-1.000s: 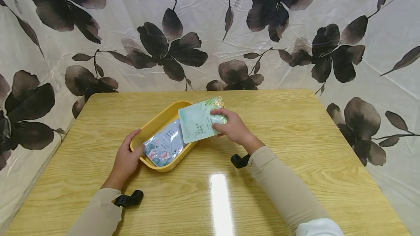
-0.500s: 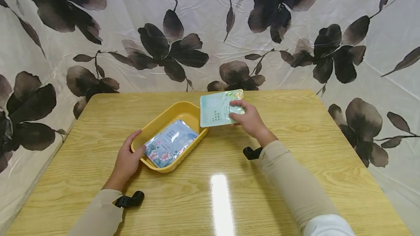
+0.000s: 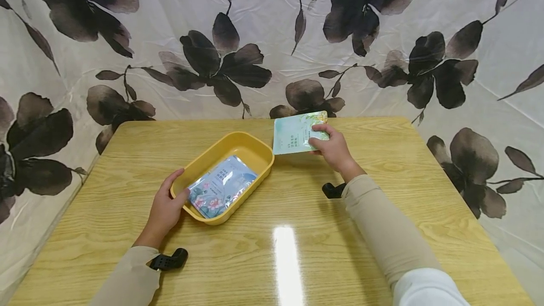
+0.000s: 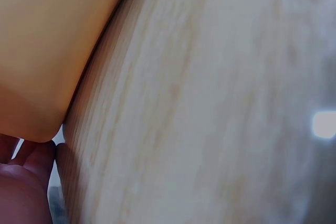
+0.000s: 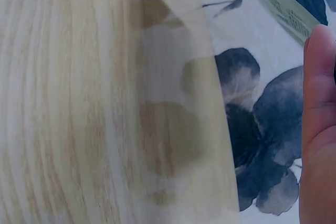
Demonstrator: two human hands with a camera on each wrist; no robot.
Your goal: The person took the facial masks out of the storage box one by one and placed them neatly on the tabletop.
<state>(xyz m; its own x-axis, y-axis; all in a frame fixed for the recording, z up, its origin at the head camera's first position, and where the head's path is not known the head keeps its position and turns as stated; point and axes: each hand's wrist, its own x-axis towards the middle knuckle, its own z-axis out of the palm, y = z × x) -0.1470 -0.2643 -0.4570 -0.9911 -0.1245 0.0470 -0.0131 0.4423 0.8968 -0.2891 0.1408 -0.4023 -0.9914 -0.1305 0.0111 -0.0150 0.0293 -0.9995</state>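
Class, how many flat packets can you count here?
2: a blue packet in the yellow tub, a mint-green packet in the right hand. More may be hidden beneath either.

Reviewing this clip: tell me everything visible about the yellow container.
The yellow container is an oblong, plastic-looking tub with rounded corners, open at the top. It runs from near left to far right on the table; whether its near end is slightly lifted is unclear. The left hand's grip is at that end, thumb over the rim. A pale blue flowered packet lies inside. Whether the green packet touches its far corner cannot be told.
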